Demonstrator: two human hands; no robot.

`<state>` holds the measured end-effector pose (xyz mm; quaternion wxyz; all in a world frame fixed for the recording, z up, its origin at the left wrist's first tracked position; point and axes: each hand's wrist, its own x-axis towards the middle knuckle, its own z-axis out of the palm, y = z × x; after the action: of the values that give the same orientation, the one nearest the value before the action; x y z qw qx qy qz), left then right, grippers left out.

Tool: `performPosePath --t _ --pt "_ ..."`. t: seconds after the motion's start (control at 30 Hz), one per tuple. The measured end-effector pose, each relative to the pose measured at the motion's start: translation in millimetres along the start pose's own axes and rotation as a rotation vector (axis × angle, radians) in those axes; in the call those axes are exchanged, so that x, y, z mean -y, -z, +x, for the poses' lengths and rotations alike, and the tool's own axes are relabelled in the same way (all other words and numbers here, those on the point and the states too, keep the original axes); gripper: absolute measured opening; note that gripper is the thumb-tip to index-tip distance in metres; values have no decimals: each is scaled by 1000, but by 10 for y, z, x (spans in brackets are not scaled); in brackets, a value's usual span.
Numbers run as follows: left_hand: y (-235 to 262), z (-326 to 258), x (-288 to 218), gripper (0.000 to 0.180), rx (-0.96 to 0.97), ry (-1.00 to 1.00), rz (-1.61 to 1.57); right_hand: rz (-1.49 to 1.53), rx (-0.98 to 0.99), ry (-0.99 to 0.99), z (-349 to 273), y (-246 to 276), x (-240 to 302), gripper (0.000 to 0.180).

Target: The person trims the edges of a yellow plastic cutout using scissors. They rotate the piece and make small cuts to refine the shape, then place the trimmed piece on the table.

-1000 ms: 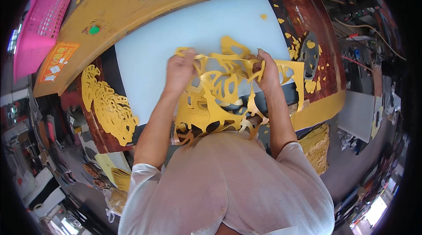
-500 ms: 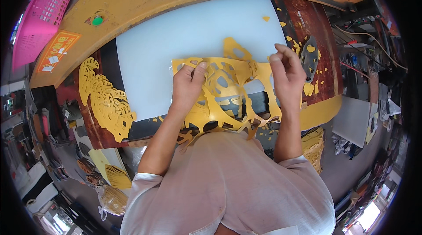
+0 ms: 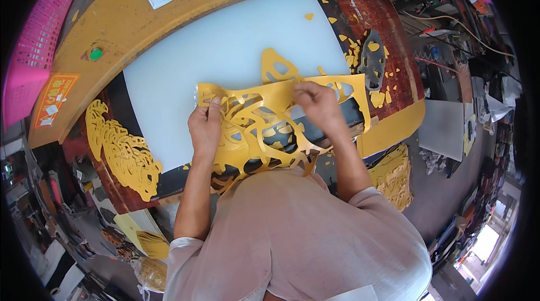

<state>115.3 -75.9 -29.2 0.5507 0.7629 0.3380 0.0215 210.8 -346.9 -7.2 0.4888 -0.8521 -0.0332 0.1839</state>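
Left hand (image 3: 205, 126) and right hand (image 3: 315, 104) both pinch the yellow cut-out sheet (image 3: 264, 126) at the white board's (image 3: 197, 59) near edge. Yellow scraps (image 3: 365, 59) litter the table's (image 3: 140, 14) right side; a pink basket (image 3: 39, 48) sits far left.

The person's torso hides the near edge of the yellow cut-out sheet (image 3: 264, 126) and the desk (image 3: 225, 48) beneath it. The pink basket (image 3: 39, 48) is cut off at the picture's left rim. Clutter at the right rim is too small to tell.
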Motion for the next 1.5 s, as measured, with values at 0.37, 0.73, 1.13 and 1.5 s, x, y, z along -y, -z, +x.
performPosePath --t 0.37,0.73,1.13,1.5 --pt "94 -174 -166 50 -88 -77 142 1171 311 -487 -128 -446 -814 16" --pt "-928 -25 -925 30 513 -745 701 665 303 -220 -271 -302 -593 16" --pt "-1050 125 -884 38 845 -87 198 287 103 -147 -286 405 -272 25" --pt "-1154 171 -834 42 654 -37 257 -190 464 217 -64 320 150 36"
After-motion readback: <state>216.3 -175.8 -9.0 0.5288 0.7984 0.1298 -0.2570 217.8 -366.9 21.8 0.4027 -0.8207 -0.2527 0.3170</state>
